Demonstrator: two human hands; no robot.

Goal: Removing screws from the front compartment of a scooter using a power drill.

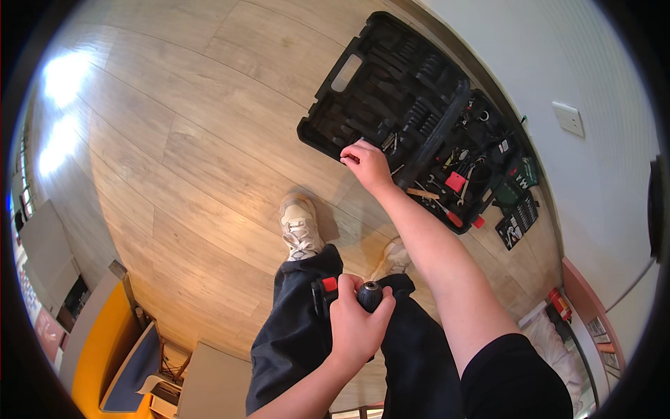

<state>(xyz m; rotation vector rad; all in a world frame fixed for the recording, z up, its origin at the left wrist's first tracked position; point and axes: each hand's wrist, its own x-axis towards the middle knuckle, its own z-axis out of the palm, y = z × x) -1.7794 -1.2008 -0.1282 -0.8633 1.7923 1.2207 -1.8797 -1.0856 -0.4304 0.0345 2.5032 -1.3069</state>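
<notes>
My left hand (356, 325) is closed around a black cordless drill (370, 297) with a red part, held low over my dark trousers, its chuck facing up. My right hand (366, 164) is stretched forward at the near edge of an open black plastic tool case (377, 70), its fingers curled together; what they hold, if anything, is too small to make out. The case lies on the floor with a moulded section of bits and slots, and another holding wrenches, a red block (455, 181), an orange-handled screwdriver (453, 216) and other small tools.
A small socket set (516, 220) lies right of the case. A white wall (593, 195) with a socket plate (568, 119) runs along the right. At lower left stand yellow and blue panels (112, 328) and grey furniture. A pink-edged shelf (579, 279) sits at lower right.
</notes>
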